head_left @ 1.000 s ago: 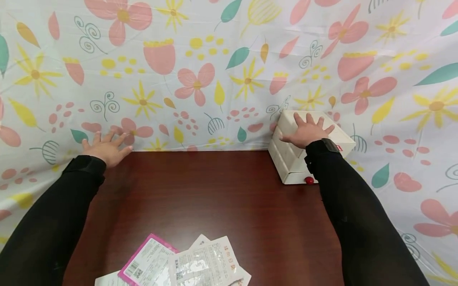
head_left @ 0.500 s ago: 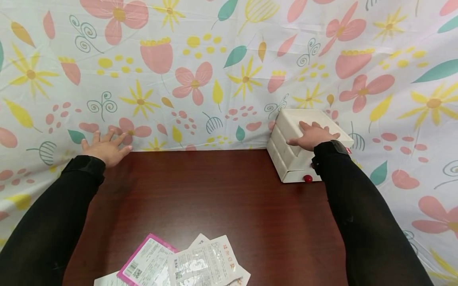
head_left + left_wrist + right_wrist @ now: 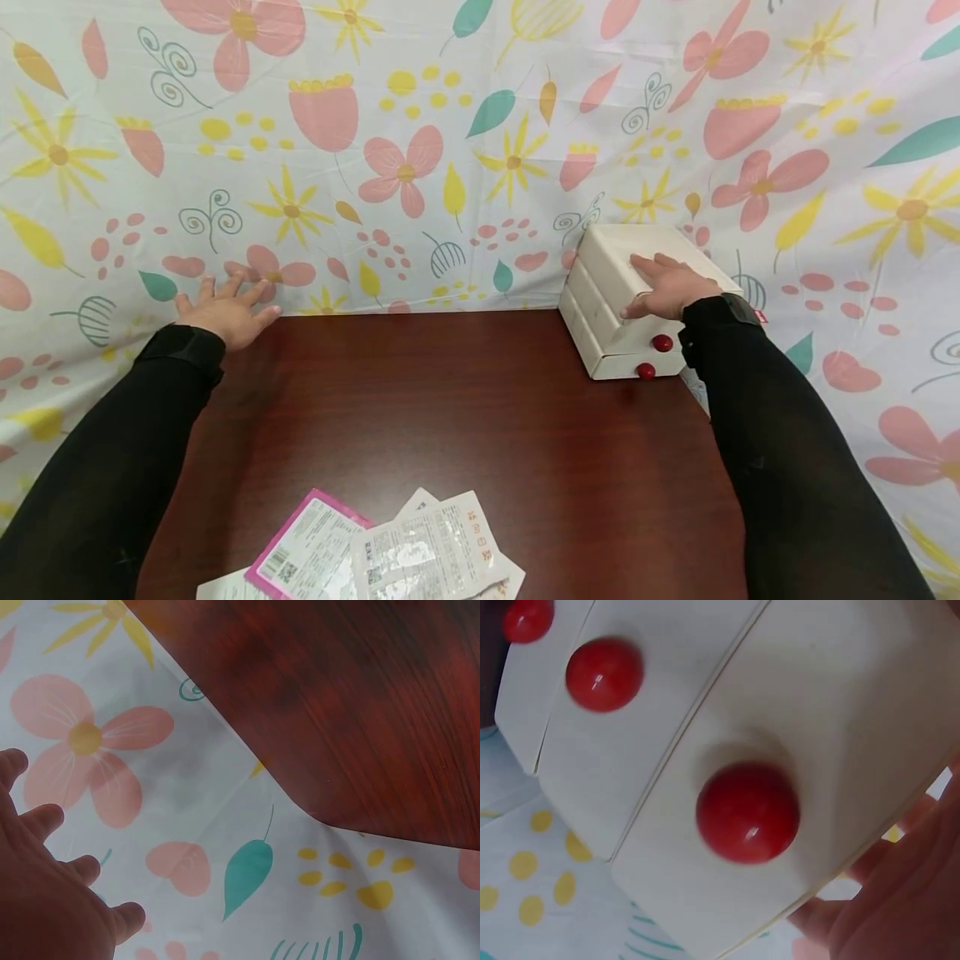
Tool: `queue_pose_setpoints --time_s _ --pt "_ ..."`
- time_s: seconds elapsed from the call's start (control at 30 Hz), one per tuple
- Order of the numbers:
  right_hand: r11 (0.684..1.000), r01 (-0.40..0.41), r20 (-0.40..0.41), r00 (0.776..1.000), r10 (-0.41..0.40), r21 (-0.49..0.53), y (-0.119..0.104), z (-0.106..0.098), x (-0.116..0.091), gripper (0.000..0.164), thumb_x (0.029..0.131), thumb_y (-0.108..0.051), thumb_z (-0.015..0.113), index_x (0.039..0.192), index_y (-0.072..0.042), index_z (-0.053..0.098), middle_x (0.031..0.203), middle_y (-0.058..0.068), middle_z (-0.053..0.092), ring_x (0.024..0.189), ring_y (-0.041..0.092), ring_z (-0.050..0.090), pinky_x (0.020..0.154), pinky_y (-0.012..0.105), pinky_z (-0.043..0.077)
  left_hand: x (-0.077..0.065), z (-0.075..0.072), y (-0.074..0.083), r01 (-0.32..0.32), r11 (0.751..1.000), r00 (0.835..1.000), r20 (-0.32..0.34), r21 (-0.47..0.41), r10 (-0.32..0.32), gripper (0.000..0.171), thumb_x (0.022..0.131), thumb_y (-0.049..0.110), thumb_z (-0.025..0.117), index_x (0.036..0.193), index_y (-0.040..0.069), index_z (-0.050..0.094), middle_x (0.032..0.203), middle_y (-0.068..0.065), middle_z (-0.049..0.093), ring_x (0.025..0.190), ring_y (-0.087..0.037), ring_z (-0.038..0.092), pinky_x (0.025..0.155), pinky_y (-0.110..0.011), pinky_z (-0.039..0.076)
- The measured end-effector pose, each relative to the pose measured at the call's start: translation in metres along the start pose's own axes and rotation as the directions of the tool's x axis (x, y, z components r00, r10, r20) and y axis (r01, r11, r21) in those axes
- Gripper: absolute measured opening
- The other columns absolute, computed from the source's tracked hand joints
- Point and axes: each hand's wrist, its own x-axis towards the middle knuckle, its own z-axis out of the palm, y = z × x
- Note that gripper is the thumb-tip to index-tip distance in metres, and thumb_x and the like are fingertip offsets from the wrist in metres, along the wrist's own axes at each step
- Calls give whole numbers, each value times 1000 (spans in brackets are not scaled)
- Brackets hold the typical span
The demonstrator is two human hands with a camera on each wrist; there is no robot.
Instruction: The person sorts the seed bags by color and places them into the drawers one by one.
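Observation:
A small white chest of drawers with round red knobs stands at the back right of the table. Over its top, in the head view, is my right hand, fingers extended and holding nothing. The right wrist view shows three drawer fronts, a large red knob nearest the camera, and fingertips at the box's edge. Near the back left corner of the table, my left hand has its fingers spread against the flowered cloth. Nothing is in it.
Several flat printed packets, one a pink-edged packet and one a white packet, lie overlapping at the front of the dark brown table. Flowered cloth rises behind the table and along its sides.
My right hand has shifted right over the white chest and turned partly sideways, so a second red knob now shows. The left hand stays in nearly the same place.

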Motion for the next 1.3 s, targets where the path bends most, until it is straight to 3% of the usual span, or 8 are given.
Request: queue_pose_setpoints --time_s 0.17,0.43,0.73,0.97,1.3 --pt "999 41 -18 999 -42 -19 4 -2 4 109 79 -47 80 162 -18 15 160 27 10 140 51 17 96 68 31 -5 -1 -2 0 1000 1000 4 1 0 89 98 70 29 160 8 16 160 -29 -3 137 -61 -13 97 -80 -7" --pt "993 51 -59 997 -57 -103 9 1 4 109 80 -69 69 162 -24 15 161 25 11 135 62 18 86 81 21 -10 0 -10 -3 1000 1000 19 -20 3 86 98 70 29 161 13 12 160 -29 -2 137 -61 -15 97 -80 -9" --pt "993 48 -70 996 -56 -103 13 1 -5 107 80 -75 63 162 -28 14 161 24 14 133 63 18 86 80 22 -10 5 -14 9 999 1000 29 -45 -7 90 97 72 28 162 14 9 160 -30 -2 137 -60 -17 97 -80 -7" --pt "997 67 -52 996 -69 -49 5 4 -10 102 83 -71 64 162 -26 17 161 23 13 135 62 17 90 76 24 -11 11 -19 18 998 1000 8 -59 -17 88 98 69 32 161 13 10 160 -30 -2 137 -60 -17 97 -80 -7" --pt "994 97 -56 993 -100 -50 -15 8 -15 99 85 -69 63 161 -22 21 160 26 15 134 63 17 94 74 26 -6 17 -18 10 998 1000 2 -64 -9 86 97 70 32 162 20 6 160 -29 -1 138 -60 -14 97 -80 -5"
